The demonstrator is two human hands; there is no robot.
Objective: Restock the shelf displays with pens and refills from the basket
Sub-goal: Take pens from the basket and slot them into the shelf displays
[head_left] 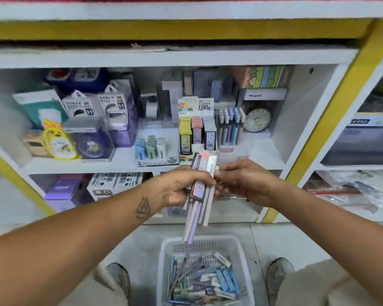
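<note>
My left hand (177, 186) grips a bundle of pastel pens and flat refill cases (200, 191) in front of the middle shelf. My right hand (241, 181) pinches a white refill case (212, 165) at the top of that bundle. Below on the floor stands a white plastic basket (164, 257) holding several pens and refill packs. On the shelf a refill display box (197, 131) holds yellow, pink and grey cases. Right of it stands a pen display (230, 124) with upright pastel pens.
A tray of blue, green and white lead packs (152, 149) sits left of the refill display. Clocks, power banks and boxes fill the shelf's left side; an alarm clock (258, 119) stands at the right. A yellow post (332, 102) edges the shelf. My shoes flank the basket.
</note>
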